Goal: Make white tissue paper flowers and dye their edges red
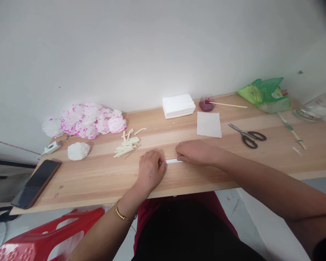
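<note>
Narrow white strip [171,161] on tabletop [97,181]

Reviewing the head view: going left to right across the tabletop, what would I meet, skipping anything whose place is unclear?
Dark phone, crumpled white ball, pile of pale sticks, left hand, white strip, right hand, black-handled scissors, clear glass container.
</note>
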`<action>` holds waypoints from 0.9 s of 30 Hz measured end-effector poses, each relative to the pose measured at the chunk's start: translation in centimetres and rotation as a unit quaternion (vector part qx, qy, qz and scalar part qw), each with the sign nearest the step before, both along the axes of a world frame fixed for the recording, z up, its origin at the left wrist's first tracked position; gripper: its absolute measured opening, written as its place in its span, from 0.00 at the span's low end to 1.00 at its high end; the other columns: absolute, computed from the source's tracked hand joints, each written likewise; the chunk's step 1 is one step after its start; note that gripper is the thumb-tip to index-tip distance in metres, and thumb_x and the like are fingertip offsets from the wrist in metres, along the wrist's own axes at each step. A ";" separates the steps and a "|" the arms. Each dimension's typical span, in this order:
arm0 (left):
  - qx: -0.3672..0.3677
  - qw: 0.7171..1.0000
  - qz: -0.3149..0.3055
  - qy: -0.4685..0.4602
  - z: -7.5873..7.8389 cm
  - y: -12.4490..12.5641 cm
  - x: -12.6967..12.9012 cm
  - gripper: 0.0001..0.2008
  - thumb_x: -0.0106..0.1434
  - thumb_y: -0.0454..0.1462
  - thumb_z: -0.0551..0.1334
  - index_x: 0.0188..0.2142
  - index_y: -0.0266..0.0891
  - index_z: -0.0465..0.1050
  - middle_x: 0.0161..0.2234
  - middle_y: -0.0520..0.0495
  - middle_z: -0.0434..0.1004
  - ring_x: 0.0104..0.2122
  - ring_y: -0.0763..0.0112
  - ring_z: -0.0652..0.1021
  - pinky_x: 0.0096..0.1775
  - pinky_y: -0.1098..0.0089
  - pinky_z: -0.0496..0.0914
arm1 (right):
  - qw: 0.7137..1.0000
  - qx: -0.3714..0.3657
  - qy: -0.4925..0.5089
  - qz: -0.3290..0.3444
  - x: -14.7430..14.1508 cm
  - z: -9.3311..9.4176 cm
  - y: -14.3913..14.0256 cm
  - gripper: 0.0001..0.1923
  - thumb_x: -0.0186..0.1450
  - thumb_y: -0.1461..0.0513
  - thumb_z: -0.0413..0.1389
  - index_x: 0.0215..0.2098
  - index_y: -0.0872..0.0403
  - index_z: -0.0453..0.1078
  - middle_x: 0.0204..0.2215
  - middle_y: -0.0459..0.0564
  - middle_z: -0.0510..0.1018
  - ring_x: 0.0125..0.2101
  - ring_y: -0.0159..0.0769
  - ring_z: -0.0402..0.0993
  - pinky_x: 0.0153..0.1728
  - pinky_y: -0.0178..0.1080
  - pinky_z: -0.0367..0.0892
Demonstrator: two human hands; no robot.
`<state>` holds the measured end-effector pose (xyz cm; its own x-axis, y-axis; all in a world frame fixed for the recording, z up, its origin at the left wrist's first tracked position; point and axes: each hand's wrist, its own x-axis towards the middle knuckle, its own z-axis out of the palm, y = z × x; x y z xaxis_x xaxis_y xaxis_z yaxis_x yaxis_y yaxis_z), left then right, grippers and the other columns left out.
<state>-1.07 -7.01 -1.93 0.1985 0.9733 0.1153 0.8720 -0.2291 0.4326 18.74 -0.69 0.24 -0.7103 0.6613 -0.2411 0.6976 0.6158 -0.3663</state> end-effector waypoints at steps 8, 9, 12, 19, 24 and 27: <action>-0.139 0.986 -0.039 -0.088 0.7 1.9 -1.4 0.01 0.53 0.33 0.59 0.26 0.39 0.69 0.25 0.52 0.70 0.27 0.72 0.70 0.30 0.71 0.63 | 0.992 -0.044 0.097 -0.062 0.9 -0.8 -0.4 0.07 0.61 0.57 0.53 0.30 0.53 0.65 0.26 0.45 0.73 0.26 0.32 0.64 0.26 0.33 0.53; -0.162 0.982 -0.043 -0.091 0.8 2.3 -1.5 0.02 0.52 0.34 0.59 0.26 0.39 0.70 0.24 0.53 0.70 0.26 0.73 0.69 0.29 0.72 0.62 | 0.991 -0.041 0.106 -0.066 1.0 -0.9 -0.5 0.06 0.61 0.58 0.53 0.30 0.53 0.65 0.26 0.45 0.73 0.27 0.33 0.64 0.26 0.33 0.53; -0.211 0.972 -0.056 -0.088 1.3 3.2 -1.7 0.02 0.51 0.34 0.59 0.25 0.39 0.70 0.23 0.54 0.69 0.24 0.74 0.69 0.27 0.73 0.61 | 0.989 -0.037 0.136 -0.050 1.2 -1.3 -0.7 0.03 0.61 0.62 0.52 0.30 0.53 0.66 0.27 0.45 0.73 0.28 0.33 0.65 0.28 0.33 0.55; -0.303 0.946 -0.113 -0.001 3.4 5.5 -0.9 0.01 0.48 0.33 0.61 0.23 0.38 0.72 0.21 0.54 0.70 0.24 0.74 0.69 0.25 0.74 0.60 | 0.986 -0.086 0.144 -0.017 1.5 -1.2 0.1 0.03 0.59 0.62 0.52 0.32 0.53 0.67 0.25 0.43 0.70 0.25 0.30 0.63 0.26 0.32 0.56; -0.332 0.930 -0.155 0.021 3.5 6.9 -1.3 0.01 0.46 0.34 0.63 0.23 0.39 0.74 0.20 0.54 0.70 0.24 0.74 0.70 0.26 0.74 0.60 | 0.985 -0.119 0.127 -0.003 1.6 -1.1 0.9 0.05 0.59 0.61 0.53 0.33 0.52 0.69 0.23 0.42 0.69 0.24 0.29 0.63 0.25 0.31 0.56; -0.336 0.928 -0.161 0.018 3.4 7.2 -1.4 0.01 0.46 0.34 0.64 0.22 0.39 0.74 0.20 0.54 0.70 0.24 0.73 0.70 0.26 0.74 0.60 | 0.986 -0.116 0.119 -0.002 1.5 -0.9 0.8 0.05 0.59 0.61 0.54 0.33 0.52 0.69 0.24 0.42 0.70 0.24 0.30 0.64 0.25 0.31 0.57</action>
